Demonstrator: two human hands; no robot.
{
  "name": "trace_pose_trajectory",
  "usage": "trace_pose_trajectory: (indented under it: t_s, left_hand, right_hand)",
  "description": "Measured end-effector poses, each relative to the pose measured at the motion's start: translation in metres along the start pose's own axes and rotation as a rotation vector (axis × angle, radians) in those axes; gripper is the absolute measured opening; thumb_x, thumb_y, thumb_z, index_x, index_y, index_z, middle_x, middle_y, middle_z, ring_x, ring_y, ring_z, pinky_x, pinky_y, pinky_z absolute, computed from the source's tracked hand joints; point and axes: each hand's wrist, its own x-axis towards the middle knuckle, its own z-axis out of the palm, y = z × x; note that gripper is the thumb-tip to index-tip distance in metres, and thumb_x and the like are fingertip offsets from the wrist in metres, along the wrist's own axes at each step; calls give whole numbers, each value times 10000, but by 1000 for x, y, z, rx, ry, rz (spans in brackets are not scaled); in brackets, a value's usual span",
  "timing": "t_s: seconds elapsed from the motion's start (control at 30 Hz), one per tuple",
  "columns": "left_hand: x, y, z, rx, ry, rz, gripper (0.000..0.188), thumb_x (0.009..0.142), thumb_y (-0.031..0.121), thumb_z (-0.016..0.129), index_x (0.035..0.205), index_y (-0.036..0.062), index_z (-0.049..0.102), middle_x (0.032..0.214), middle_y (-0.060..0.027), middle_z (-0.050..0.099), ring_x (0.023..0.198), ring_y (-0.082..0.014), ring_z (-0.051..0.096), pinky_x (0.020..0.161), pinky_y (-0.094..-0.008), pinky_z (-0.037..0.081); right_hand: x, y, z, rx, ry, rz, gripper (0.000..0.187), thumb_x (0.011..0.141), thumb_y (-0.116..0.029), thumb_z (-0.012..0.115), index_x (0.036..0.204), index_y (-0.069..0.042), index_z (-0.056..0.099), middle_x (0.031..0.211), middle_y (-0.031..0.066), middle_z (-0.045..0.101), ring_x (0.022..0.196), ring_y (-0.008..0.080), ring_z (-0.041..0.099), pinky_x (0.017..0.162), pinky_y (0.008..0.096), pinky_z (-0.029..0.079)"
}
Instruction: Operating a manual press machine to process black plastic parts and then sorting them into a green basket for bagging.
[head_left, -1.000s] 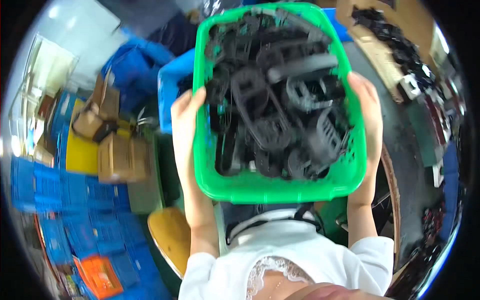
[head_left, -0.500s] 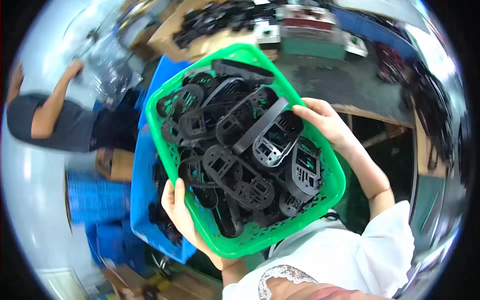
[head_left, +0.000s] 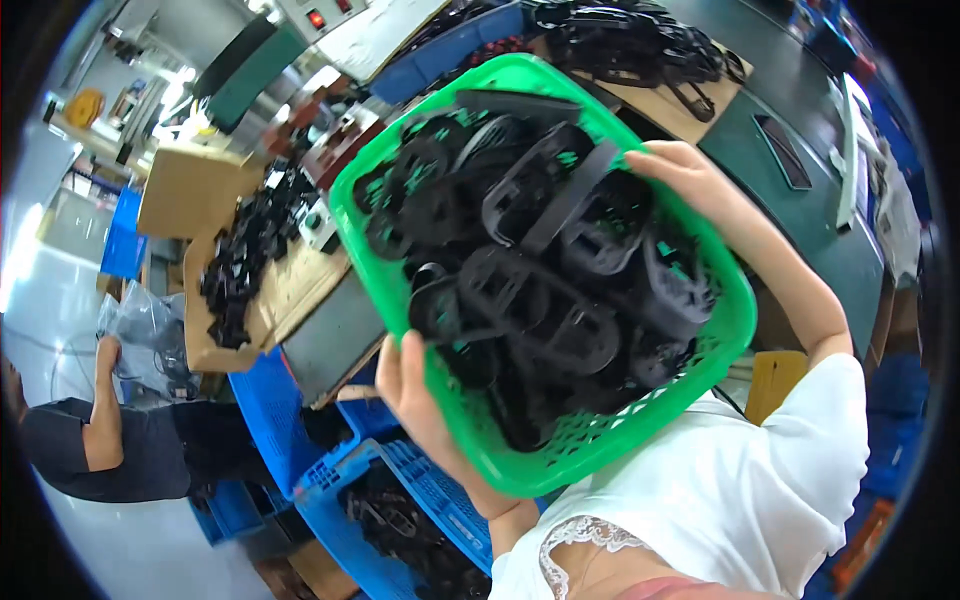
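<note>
I carry a green plastic basket (head_left: pixel 738 325) in front of my body, its wall pierced with small holes. It is heaped with black plastic parts (head_left: pixel 540 305), long and rounded at the ends, with cut-outs. My left hand (head_left: pixel 425 410) grips the rim at the near left. At the right, my right hand (head_left: pixel 690 180) is closed over the rim, thumb toward the inside. The parts lie loosely at many angles, and one narrow bar (head_left: pixel 572 195) leans across the top. The fingers under the rim are hidden.
A cardboard box (head_left: pixel 205 330) of small black parts stands beyond the basket at left. Blue crates (head_left: pixel 335 535) with black parts are below left. More black parts (head_left: pixel 640 45) and a phone (head_left: pixel 783 150) lie on the green bench. A person in dark clothes (head_left: pixel 110 450) stands far left.
My view has swung to the right, and the bench with its box and phone has come into sight. The basket stays in both hands; the crates now appear lower.
</note>
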Motion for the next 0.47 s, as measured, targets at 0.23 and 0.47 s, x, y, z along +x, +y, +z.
trace_pose_trajectory:
  t_s: [0.23,0.47]
  left_hand:
    - [-8,-2,58,70,-900,-57,123,828,91,571,729,75,499,623,106,369,533,20,277,455,-179,177]
    - [-59,-51,186,193,-1275,5,148,822,113,586,709,81,496,601,104,355,517,20,264,448,-184,169]
  right_hand:
    - [-131,-17,-39,118,594,147,341,831,-280,558,989,21,582,872,6,571,852,57,488,739,195,372]
    - [-196,45,-136,133,908,113,283,822,-253,550,942,-2,599,800,4,592,725,21,523,598,170,403]
